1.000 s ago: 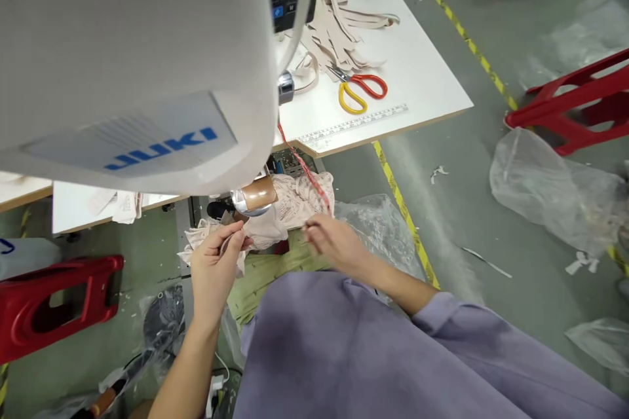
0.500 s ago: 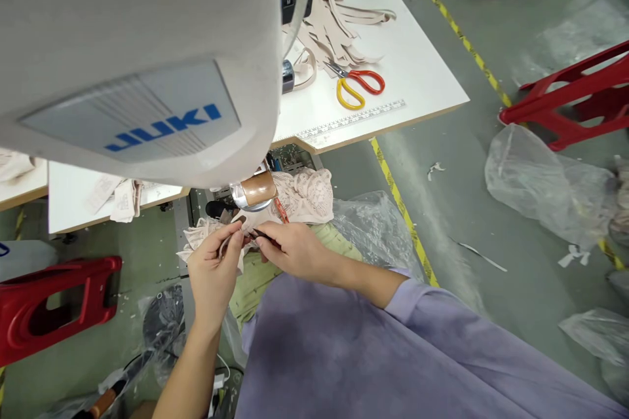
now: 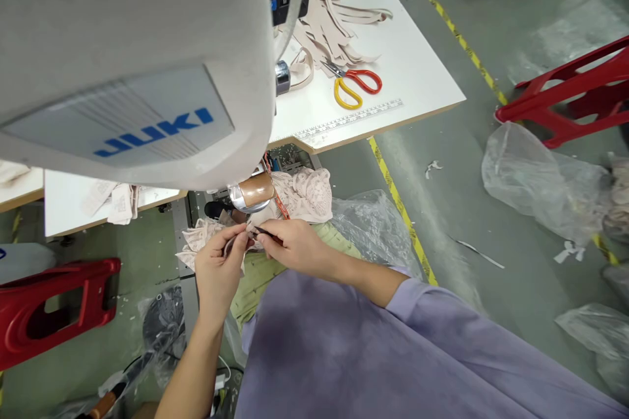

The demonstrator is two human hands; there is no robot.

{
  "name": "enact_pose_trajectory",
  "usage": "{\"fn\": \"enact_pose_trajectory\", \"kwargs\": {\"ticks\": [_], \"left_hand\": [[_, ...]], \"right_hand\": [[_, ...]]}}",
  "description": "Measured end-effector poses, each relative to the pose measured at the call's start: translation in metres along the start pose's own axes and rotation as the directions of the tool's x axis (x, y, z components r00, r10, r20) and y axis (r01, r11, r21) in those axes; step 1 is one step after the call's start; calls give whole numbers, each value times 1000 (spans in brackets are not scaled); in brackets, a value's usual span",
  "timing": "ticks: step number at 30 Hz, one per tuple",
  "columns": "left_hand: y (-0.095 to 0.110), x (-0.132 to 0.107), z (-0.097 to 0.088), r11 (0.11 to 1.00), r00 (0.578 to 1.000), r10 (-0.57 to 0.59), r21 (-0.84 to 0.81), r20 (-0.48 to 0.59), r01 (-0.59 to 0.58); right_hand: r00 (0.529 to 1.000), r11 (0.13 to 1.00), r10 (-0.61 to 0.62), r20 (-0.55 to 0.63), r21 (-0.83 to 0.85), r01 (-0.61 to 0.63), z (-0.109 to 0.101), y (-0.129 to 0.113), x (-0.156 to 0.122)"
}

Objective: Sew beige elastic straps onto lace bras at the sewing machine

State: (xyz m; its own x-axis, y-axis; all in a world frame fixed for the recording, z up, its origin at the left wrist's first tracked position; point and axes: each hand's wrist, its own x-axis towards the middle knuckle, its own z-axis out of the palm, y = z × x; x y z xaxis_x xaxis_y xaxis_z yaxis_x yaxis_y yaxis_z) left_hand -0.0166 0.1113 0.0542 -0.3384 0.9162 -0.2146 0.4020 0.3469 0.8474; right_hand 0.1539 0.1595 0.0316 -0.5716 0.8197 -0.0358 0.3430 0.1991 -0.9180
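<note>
Your two hands meet over a pale pink lace garment (image 3: 307, 195) beneath the head of a JUKI sewing machine (image 3: 142, 33).
The garment lies bunched in front of you, its long axis running left to right, with a rounded lace part at the right end; green patterned cloth (image 3: 253, 283) shows below it. Your left hand (image 3: 219, 268) rises from a steep forearm, thumb and fingers pinched on pale fabric (image 3: 228, 247), fingertips pointing right. Your right hand (image 3: 297, 247), its forearm coming in from the right, grips a slim dark tool (image 3: 269, 234) that points left and slightly away from you, its tip near your left fingertips; its exact kind is too small to tell.
</note>
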Motion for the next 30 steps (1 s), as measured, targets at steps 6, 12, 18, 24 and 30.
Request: {"fn": "enact_pose_trajectory", "kwargs": {"ticks": [6, 12, 18, 24, 30], "left_hand": [[-11, 4, 4, 979, 990, -138, -146, 38, 142], [-8, -2, 8, 995, 999, -47, -90, 24, 49], [-9, -6, 16, 958, 985, 172, 234, -17, -163], [-19, 1, 19, 939, 979, 193, 278, 66, -204], [-26, 12, 15, 994, 994, -78, -66, 70, 82]], "right_hand": [[964, 954, 106, -242, 298, -30, -9, 3, -18], [972, 970, -152, -178, -214, 113, -3, 12, -5], [992, 884, -83, -92, -466, 31, 3, 10, 8], [1000, 892, 12, 11, -452, -5, -5, 11, 17], [991, 991, 135, -1, 12, -135, -21, 24, 5]]}}
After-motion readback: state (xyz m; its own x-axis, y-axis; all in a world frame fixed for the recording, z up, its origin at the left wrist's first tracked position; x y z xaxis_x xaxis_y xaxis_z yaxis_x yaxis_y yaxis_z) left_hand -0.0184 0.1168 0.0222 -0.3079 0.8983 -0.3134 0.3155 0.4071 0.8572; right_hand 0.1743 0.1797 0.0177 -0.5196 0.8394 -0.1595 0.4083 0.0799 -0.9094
